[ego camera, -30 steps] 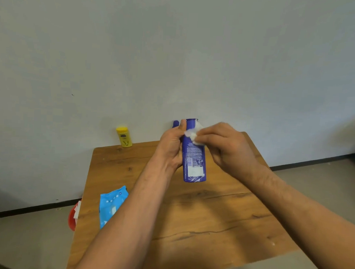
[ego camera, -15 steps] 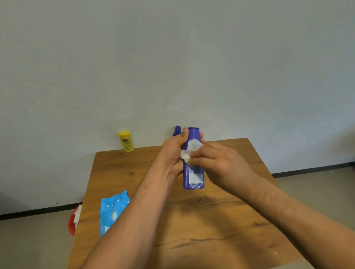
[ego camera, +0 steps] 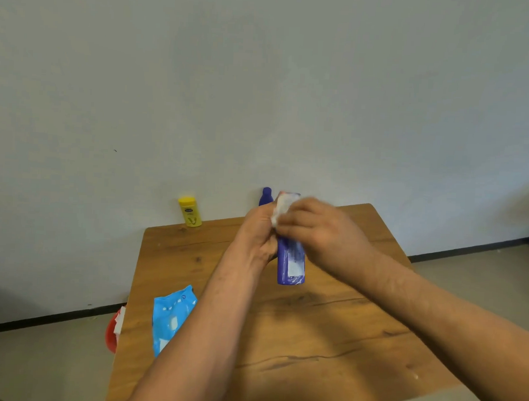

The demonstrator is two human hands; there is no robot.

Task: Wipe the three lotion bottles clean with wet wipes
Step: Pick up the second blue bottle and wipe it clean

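Mid-frame, above the wooden table (ego camera: 281, 337): blue lotion bottle (ego camera: 291, 262) held off the tabletop, upside-down by the look of it, flat end toward top of frame. Left hand (ego camera: 257, 233) wrapped round its left side, fingers curled shut on it, prob. to keep it steady and free to turn while the other side gets rubbed. Right hand (ego camera: 319, 230) pinching a white wet wipe (ego camera: 282, 207) against the bottle's upper end; motion-blurred, so exact finger positions hard to tell. Bottle sits between both hands, lower half w/ label poking out below them toward frame centre.

Yellow bottle (ego camera: 190, 211) upright at table's far edge, upper left of the hands, well apart. Another blue bottle (ego camera: 266, 196) just behind the left hand, mostly hidden. Blue wipes pack (ego camera: 173, 314) lower left on table, within easy reach for a fresh wipe. Red item (ego camera: 112, 333) past the table's left edge, unclear what.
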